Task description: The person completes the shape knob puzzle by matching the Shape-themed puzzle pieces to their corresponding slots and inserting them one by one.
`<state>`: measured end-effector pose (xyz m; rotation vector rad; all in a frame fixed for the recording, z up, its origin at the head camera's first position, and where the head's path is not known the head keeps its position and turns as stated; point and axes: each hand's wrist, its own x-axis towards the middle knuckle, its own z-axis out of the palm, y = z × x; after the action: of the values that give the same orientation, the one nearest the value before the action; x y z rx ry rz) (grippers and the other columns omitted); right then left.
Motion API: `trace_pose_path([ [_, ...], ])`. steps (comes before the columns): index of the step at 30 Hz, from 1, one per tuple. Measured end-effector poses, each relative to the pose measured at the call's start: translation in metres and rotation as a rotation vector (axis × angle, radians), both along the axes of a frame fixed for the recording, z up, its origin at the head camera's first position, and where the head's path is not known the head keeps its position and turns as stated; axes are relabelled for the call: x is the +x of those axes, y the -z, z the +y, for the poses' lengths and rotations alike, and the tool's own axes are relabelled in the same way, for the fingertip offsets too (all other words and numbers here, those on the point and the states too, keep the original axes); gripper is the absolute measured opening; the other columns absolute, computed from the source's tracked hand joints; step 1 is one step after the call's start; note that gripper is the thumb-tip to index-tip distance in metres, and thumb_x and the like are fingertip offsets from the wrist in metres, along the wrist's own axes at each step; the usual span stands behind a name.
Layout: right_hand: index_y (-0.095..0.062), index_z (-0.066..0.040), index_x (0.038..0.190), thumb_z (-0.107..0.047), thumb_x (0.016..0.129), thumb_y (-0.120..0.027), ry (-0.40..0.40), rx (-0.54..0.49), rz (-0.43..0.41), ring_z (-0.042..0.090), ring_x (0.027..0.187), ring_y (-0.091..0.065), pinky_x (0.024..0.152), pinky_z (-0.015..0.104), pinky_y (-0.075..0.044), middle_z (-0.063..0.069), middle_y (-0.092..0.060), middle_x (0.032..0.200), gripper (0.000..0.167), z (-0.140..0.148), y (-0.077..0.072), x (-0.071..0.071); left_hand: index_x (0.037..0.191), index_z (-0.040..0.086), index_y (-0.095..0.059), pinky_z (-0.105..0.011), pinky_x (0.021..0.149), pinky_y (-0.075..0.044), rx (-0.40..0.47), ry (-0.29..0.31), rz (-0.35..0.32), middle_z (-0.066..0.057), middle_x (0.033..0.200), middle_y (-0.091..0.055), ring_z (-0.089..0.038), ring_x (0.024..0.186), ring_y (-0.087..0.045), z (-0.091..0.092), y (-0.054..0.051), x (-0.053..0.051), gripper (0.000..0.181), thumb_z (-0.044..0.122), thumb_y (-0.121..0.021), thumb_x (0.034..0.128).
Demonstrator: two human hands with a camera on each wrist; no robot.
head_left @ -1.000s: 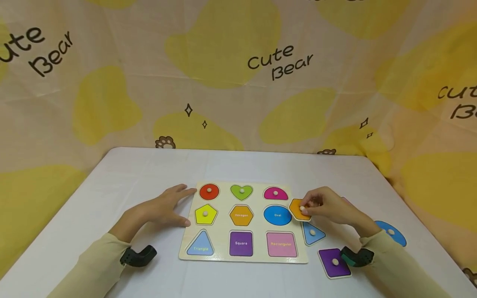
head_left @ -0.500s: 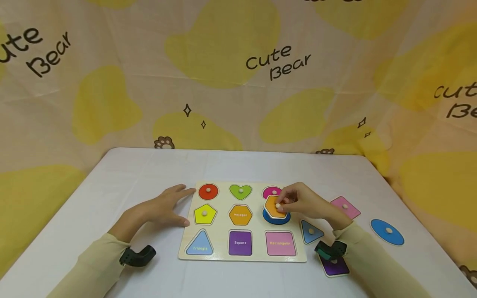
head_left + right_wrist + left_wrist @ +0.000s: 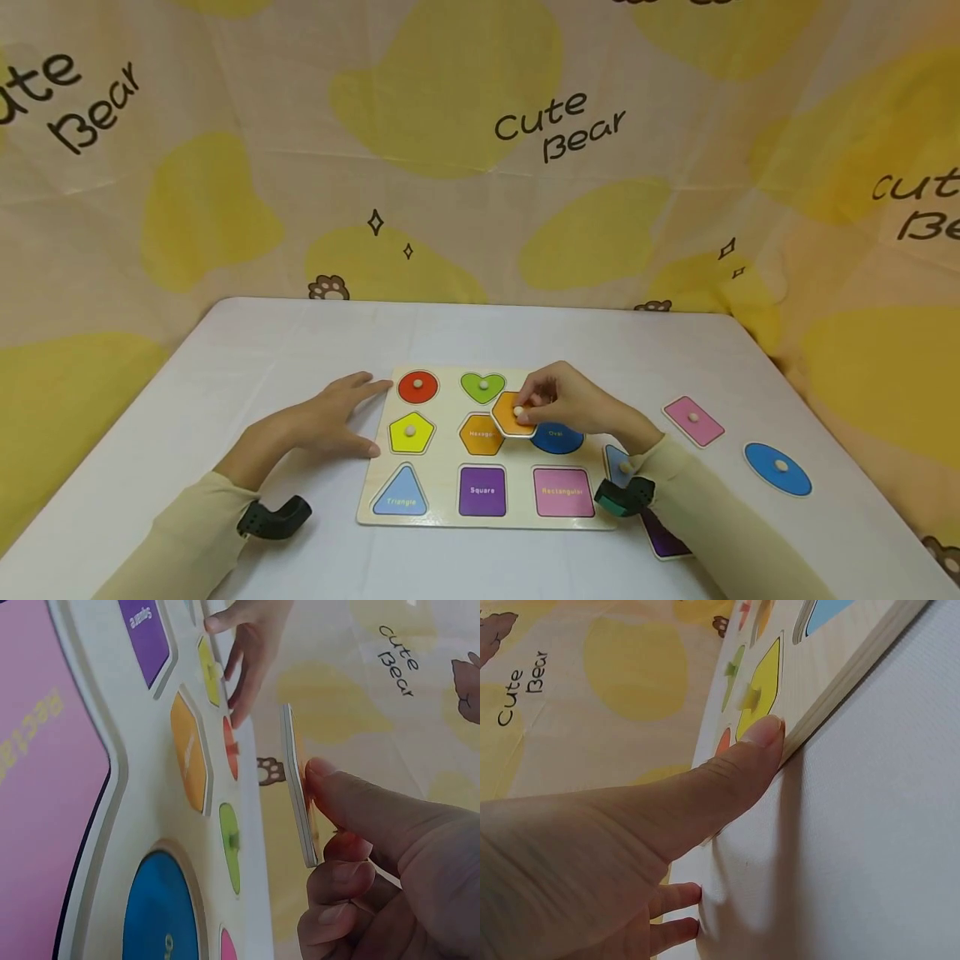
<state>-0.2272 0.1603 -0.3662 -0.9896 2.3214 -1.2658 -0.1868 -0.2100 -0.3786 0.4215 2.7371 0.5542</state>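
A wooden puzzle board [image 3: 446, 500] lies on the white table. My right hand [image 3: 573, 404] pinches the knob of an orange hexagon piece [image 3: 507, 414], raised over the board between the "Hexagon" recess [image 3: 477, 434] and the "Oval" recess [image 3: 557, 438]. In the right wrist view the hexagon piece [image 3: 296, 787] is seen edge-on, clear of the board. My left hand [image 3: 318, 421] touches the board's left edge with spread fingers; the left wrist view shows its thumb [image 3: 735, 772] against that edge. Red circle [image 3: 417, 387], green heart [image 3: 483, 387] and yellow pentagon [image 3: 410, 432] sit in their recesses.
Right of the board lie a pink rectangle piece [image 3: 693, 421] and a blue oval piece [image 3: 777, 469]. A blue triangle piece [image 3: 617, 463] and a purple square piece [image 3: 663, 537] are partly hidden by the right wrist and sleeve. A patterned cloth hangs behind the table.
My right hand has carried the orange hexagon leftward from beside the board's right edge, across the blue oval recess. The pink rectangle piece has come into full view. My left hand stays in place.
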Motion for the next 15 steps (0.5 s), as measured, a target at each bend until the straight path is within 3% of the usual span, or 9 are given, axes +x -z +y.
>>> trace_pose_path([
  [15, -0.075, 0.001, 0.089, -0.006, 0.087, -0.078, -0.012, -0.020, 0.013, 0.008, 0.066, -0.046, 0.058, 0.016, -0.035, -0.001, -0.052, 0.070, 0.009, -0.036, 0.002, 0.002, 0.156, 0.019, -0.038, -0.073, 0.111, -0.034, -0.001, 0.006, 0.011, -0.028, 0.163, -0.027, -0.053, 0.148, -0.024, -0.001, 0.004, -0.001, 0.098, 0.045, -0.086, 0.0753],
])
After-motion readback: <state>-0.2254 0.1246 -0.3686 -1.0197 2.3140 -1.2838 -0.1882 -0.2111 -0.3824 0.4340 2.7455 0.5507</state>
